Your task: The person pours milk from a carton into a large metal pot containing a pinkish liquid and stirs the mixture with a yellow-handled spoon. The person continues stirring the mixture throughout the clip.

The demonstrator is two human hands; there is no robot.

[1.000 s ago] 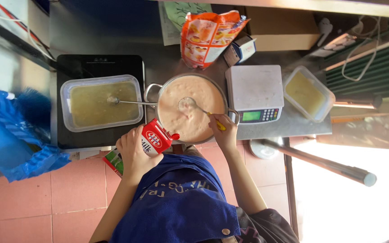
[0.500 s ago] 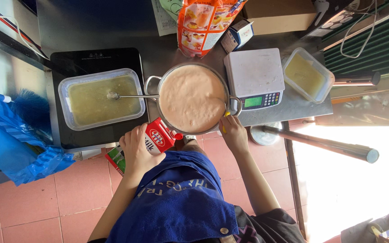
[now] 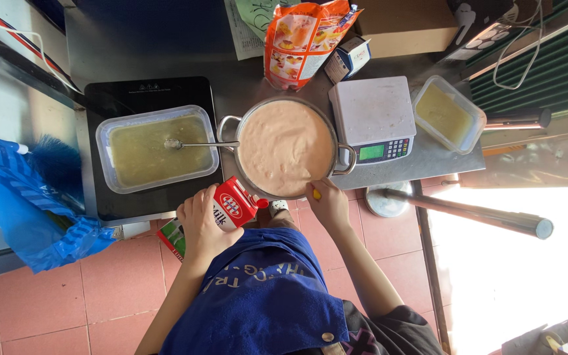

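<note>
the left hand (image 3: pixel 200 223) was wrapped tight round a red and white carton (image 3: pixel 233 204), held just at the near rim of the pot (image 3: pixel 286 147) of pink mix, and the right hand (image 3: pixel 327 205) was closed on a small yellow handle (image 3: pixel 316 194) at that rim. the carton looked light and a bit soft, so it was best held round its flat sides and not squeezed. room was tight, with a tub (image 3: pixel 157 148) and spoon (image 3: pixel 198 144) on one side, a scale (image 3: pixel 373 117) on the other, and the table (image 3: pixel 428 158) edge close by.
</note>
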